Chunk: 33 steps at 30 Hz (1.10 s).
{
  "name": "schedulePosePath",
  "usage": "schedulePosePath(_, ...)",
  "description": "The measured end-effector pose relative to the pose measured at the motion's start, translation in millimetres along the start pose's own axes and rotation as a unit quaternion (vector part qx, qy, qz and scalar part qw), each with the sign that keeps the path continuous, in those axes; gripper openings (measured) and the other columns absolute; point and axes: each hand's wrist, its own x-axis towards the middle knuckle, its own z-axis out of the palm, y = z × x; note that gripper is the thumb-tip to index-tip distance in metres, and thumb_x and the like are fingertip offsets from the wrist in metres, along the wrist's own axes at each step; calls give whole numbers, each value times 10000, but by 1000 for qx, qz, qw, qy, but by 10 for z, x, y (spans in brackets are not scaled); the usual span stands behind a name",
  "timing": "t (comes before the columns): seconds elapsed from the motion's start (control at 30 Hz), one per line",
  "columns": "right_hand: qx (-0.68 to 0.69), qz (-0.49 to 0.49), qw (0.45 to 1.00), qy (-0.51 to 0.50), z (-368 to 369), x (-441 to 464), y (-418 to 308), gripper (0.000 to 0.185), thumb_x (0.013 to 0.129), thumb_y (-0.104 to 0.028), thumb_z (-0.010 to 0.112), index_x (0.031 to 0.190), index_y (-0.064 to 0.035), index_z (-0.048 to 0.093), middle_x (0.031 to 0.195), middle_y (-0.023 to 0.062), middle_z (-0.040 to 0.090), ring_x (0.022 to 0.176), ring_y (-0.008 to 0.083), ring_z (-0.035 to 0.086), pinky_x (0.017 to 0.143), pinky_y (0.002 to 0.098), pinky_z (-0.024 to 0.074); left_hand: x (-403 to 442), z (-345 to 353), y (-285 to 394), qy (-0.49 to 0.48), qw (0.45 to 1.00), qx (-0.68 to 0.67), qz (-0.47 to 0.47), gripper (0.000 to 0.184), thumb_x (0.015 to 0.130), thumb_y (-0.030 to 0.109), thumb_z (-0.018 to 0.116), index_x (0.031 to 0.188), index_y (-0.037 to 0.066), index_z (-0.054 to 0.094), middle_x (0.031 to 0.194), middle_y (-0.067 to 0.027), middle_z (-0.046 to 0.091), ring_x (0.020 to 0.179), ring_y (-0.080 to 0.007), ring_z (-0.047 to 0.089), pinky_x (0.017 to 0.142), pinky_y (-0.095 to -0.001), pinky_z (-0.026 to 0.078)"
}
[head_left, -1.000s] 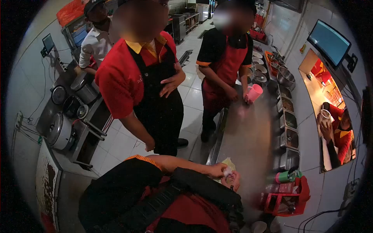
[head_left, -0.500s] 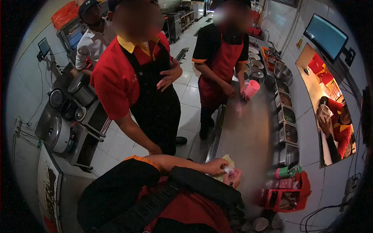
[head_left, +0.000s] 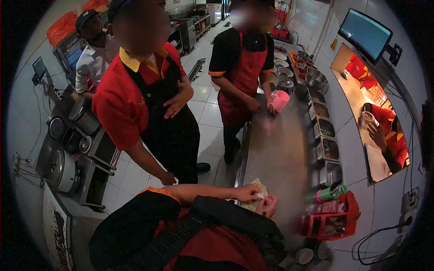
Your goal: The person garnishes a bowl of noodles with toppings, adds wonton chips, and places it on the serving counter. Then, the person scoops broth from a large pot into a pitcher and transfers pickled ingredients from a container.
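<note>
Over the near edge of the metal counter (head_left: pixel 281 162), my left hand (head_left: pixel 247 193) pinches a small white, translucent piece that looks like thin plastic (head_left: pixel 261 195). My right hand (head_left: pixel 268 206) is close beside it, fingers closed on the same piece from the other side. Just beneath and behind both hands is a pale yellowish, crumpled sheet (head_left: pixel 258 184), cloth or wrapper, I cannot tell which. My fingers partly hide the white piece.
Metal pans (head_left: pixel 327 148) of ingredients line the wall side. At right are a red caddy (head_left: pixel 312 226) with utensils and a green cup (head_left: pixel 326 194). A co-worker across the counter holds a pink mug (head_left: pixel 279 100); another in red (head_left: pixel 118 106) stands at my left.
The view has shifted slightly, so the surroundings sit further left and higher. My hands stay together on the white piece, which shows less between my fingers.
</note>
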Motion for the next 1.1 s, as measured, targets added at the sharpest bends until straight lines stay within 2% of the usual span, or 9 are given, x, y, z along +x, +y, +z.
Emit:
schedulePosePath(0.2,103,46,994,15,6,51,33,174,811,-21,601,966,-7,523,888,113,596,800,169,621,718,297,492,147,76,-269,-30,998,-35,-29,215,900,231,598,909,17,582,817,-71,538,754,-143,531,652,-324,440)
schedulePosePath(0.27,83,57,995,-8,-74,88,-110,182,824,-15,605,982,1,516,882,106,616,830,163,625,727,288,495,73,99,19,45,995,-46,-74,210,892,218,618,909,13,575,814,-54,569,733,-128,555,658,-293,456)
schedulePosePath(0.3,97,50,994,3,-44,103,-61,191,821,-18,608,987,-2,515,884,112,615,829,162,627,724,291,496,104,79,34,12,997,-40,-66,210,892,218,618,909,13,575,814,-54,569,733,-128,555,658,-293,456)
schedulePosePath(0.37,108,54,992,29,-6,83,50,200,818,-20,612,992,-6,514,885,118,615,828,161,628,722,294,498,41,125,23,109,978,-158,-79,191,891,174,625,981,9,593,844,-40,598,765,-121,581,686,-279,480)
schedulePosePath(0.53,88,53,993,-60,-130,169,-105,200,825,-65,597,1002,-25,514,900,150,615,832,230,652,689,337,498,33,75,15,55,975,-170,-135,228,891,124,621,1086,8,598,909,-38,619,808,-117,595,726,-267,494)
schedulePosePath(0.63,39,58,997,-28,-156,168,-261,173,830,-86,585,978,-28,517,872,160,608,818,285,647,679,372,493,24,97,-45,67,972,-179,-135,261,896,142,618,1120,10,594,925,-35,619,799,-105,588,724,-258,487)
schedulePosePath(0.67,-1,-5,1000,1,-94,172,-189,138,831,-88,579,941,-27,521,824,154,606,774,309,637,671,395,489,44,86,-12,57,978,-150,-134,249,903,154,609,1109,13,598,928,-32,619,786,-102,583,713,-254,482)
schedulePosePath(0.9,-64,8,998,-6,-132,156,-367,103,830,-98,598,906,-46,553,802,150,627,805,303,650,678,369,502,81,51,-166,3,943,-256,-211,214,937,212,557,1033,30,615,925,-13,610,806,-87,556,728,-261,461)
schedulePosePath(1.1,22,31,999,-2,-122,91,-392,109,838,-85,586,923,-35,538,784,130,612,730,253,634,654,372,487,100,62,16,15,925,-296,-240,190,932,209,562,988,33,604,926,-12,611,811,-88,549,729,-263,459)
